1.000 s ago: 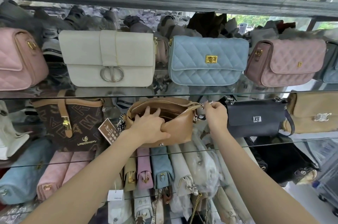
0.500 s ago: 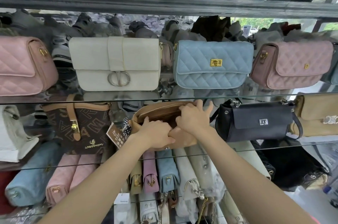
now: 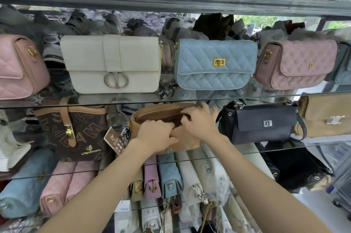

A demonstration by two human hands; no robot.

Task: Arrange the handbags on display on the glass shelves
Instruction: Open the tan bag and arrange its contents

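Seen from above and looking forward, glass shelves stacked with handbags fill the frame. Along the upper shelf, from left to right, sit a pale pink quilted bag cut off by the left edge, a cream leather flap bag with a round silver clasp, a light blue quilted bag with a gold turn-lock, and a dusty pink quilted flap bag near the right edge.

On the middle shelf, at centre left, stands a dark brown lettered bucket bag with tan trim and a gold buckle. Just right of it hangs a brown paper tag beside a black-and-white checked scarf. In the centre of the frame sits a tan leather handbag with an open zip top (its brown lining shows). The left hand grips the bag's front wall, fingers curled over the rim and thumb pressed on the front. The right hand reaches into the opening at the bag's right end, fingers bent into it; whether they pinch anything cannot be made out. Right of the hands sits a black leather flap bag with a small silver square clasp, then a camel flap bag with a silver emblem at the right edge.

Below, on the lower shelf, small bags in blue, pink and cream stand packed in a row on their ends.
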